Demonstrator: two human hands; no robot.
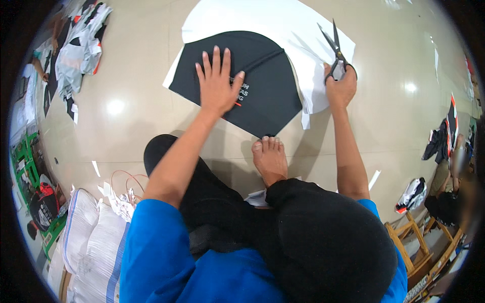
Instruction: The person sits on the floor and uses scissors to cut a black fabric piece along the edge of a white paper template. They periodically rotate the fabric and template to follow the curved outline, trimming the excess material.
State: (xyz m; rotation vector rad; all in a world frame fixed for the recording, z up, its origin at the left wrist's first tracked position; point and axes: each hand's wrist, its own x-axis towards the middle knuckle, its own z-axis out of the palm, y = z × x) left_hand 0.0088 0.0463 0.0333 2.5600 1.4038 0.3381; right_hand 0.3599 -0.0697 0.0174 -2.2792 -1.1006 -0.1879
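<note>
My left hand (219, 88) lies spread and flat on a black fabric piece (270, 96) with white printing and a small red bar. The black piece rests over a larger white piece (262, 15), whose material I cannot make out, on the tiled floor (121, 131). At the right, my right hand (339, 88) grips black-handled scissors (337, 53), with their slightly parted blades pointing up over the white piece. My bare foot (269, 159) touches the black piece's lower corner.
Fabric piles (81, 45) lie at upper left, beside another person's hand (41, 70). Stacked white sacks (101, 237) and green plastic items (28, 161) sit at left. A co-worker (442, 207) is at the right rim, near wooden frames (409, 237) and cloth bundles (410, 194).
</note>
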